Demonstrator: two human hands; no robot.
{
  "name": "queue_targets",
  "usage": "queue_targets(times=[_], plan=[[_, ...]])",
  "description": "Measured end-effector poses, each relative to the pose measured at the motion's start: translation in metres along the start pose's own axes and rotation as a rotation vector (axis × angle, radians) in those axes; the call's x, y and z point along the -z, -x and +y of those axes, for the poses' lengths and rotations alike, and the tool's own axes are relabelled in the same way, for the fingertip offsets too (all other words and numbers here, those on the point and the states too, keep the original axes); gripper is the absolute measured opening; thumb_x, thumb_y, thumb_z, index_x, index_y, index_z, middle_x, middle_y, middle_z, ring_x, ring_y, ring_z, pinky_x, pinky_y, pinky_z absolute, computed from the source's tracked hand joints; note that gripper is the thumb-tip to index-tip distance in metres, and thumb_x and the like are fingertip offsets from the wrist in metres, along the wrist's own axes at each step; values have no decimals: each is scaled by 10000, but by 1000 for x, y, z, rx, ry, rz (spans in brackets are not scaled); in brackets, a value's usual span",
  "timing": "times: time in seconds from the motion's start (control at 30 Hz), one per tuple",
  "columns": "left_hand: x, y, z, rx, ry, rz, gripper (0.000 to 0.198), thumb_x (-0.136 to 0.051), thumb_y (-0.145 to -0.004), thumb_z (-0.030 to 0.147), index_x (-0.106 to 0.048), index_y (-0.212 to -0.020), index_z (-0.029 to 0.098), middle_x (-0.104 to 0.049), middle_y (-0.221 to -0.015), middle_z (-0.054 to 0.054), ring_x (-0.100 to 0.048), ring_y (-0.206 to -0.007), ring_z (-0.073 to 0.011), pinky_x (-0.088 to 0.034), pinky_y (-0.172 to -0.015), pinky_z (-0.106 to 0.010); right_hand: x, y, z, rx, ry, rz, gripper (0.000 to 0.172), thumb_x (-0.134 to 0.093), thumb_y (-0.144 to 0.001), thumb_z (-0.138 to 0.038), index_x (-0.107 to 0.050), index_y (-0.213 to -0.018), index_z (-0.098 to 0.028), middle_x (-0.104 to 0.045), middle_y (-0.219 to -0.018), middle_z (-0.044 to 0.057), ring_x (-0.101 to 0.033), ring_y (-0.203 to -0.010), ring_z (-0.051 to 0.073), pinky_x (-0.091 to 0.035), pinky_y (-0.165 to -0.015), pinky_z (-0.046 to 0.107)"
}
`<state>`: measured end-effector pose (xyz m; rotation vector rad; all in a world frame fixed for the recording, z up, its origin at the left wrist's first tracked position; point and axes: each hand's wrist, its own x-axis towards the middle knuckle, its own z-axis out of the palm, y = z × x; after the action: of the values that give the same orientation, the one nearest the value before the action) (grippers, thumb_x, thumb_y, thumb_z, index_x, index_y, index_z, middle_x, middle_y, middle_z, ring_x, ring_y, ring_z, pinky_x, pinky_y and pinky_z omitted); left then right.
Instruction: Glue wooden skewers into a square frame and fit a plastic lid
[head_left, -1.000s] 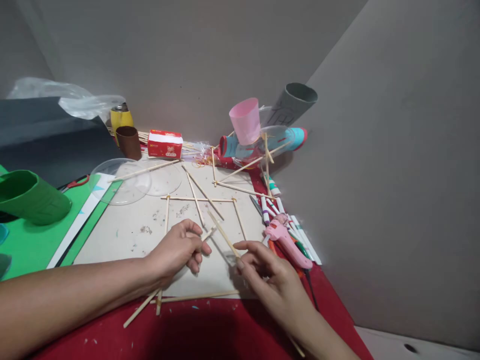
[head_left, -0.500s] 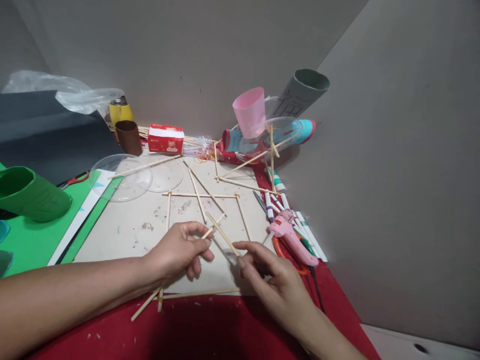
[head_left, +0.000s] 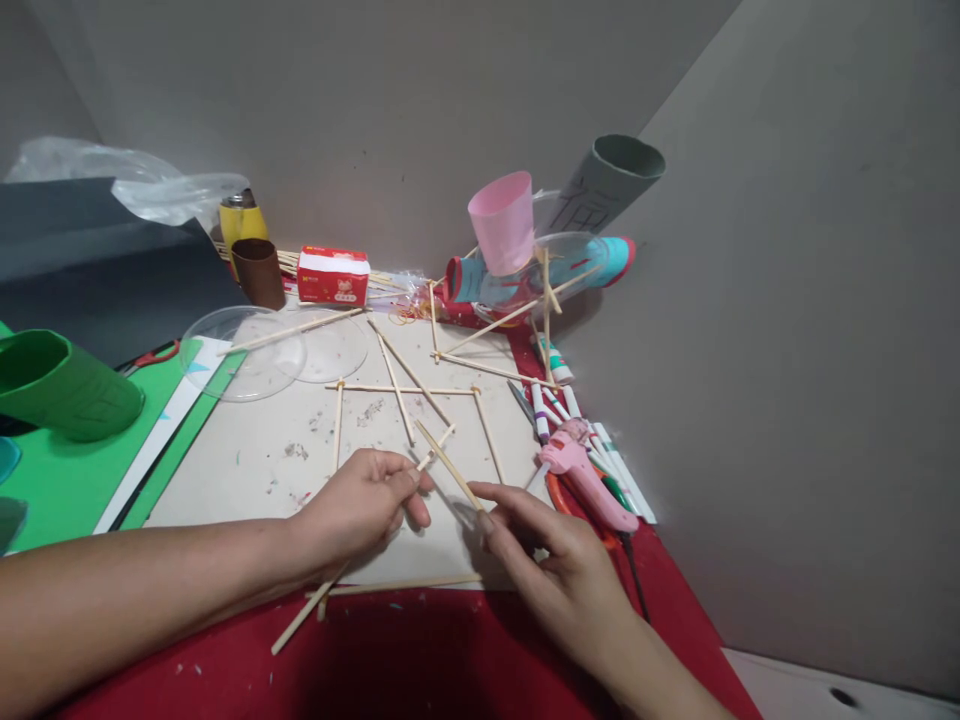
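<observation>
Head camera view: the left hand (head_left: 367, 505) is clamping its thumb and fingers on one wooden stick (head_left: 427, 461), and the right hand (head_left: 555, 565) is pinching a second stick (head_left: 451, 469) between its thumb and fingers, the two crossing in view above a pale board (head_left: 247, 470) on the red counter (head_left: 450, 655), though whether they are touching is hard to tell. Below the hands, a four-sided stick frame (head_left: 416, 390) is lying on the board, while a pink glue gun (head_left: 589, 485) is resting beside white markers (head_left: 619, 465) near the right hand.
</observation>
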<state>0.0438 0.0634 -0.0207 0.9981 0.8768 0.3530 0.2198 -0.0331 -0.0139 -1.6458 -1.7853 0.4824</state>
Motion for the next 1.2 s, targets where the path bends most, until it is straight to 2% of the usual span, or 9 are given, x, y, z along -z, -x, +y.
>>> queue_targets(times=[0.2, 0.33, 0.53, 0.77, 1.2], plan=[[3, -2, -3, -22, -72, -22, 290, -538, -793, 384, -650, -799, 116, -535, -521, 21, -229, -336, -43, -119, -376, -222, 0, -2, 0, 35, -6, 21, 253, -485, -904, -232, -675, -1056, -162, -722, -783, 43, -613, -558, 121, -483, -497, 196], [5, -3, -4, -61, -127, -7, 305, -547, -807, 393, -662, -765, 113, -524, -518, 16, -248, -366, -49, -123, -396, -225, 0, -2, 0, 59, -12, 29, 248, -505, -900, -208, -670, -1075, -151, -745, -863, 62, -663, -636, 131, -526, -580, 196], [5, -1, 1, -73, -179, -1, 343, -545, -838, 395, -618, -629, 134, -349, -359, 64, -234, -352, -61, -124, -409, -223, 1, -1, 1, 60, -4, 21, 255, -503, -905, -205, -665, -1092, -143, -748, -897, 72, -680, -667, 137, -538, -606, 198], [5, -1, 0, -57, -214, -7, 359, -532, -850, 410, -623, -633, 138, -330, -345, 74, -218, -343, -59, -120, -411, -230, -1, -2, 2, 59, -7, 14, 256, -499, -909, -201, -661, -1100, -147, -748, -904, 67, -683, -671, 134, -546, -630, 197], [5, 1, 2, -68, -221, -32, 380, -540, -847, 443, -619, -643, 133, -346, -347, 77, -221, -354, -55, -140, -435, -240, -3, -3, 5, 152, -15, 31, 268, -521, -898, -119, -640, -1136, -151, -743, -997, 76, -708, -847, 122, -540, -755, 155]])
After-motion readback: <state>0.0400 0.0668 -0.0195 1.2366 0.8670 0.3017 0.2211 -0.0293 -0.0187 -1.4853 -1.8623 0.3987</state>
